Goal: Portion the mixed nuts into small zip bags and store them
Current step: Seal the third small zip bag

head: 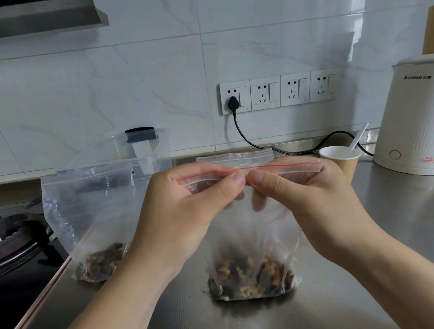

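A clear zip bag (256, 243) with a red line along its top stands upright on the steel counter (382, 267), with mixed nuts (252, 278) in its bottom. My left hand (188, 207) and my right hand (305, 198) both pinch the zip strip at the bag's top, thumbs meeting near the middle. To the left stands a second zip bag (89, 204), upright, with nuts (100, 262) in its bottom. Behind the held bag, the top of another zip bag (234, 157) shows.
A gas hob (9, 239) lies at the left edge of the counter. A paper cup (342, 157) with a white spoon stands at the back right beside a white kettle (419, 116). A clear container (144, 156) with a black clip stands against the tiled wall.
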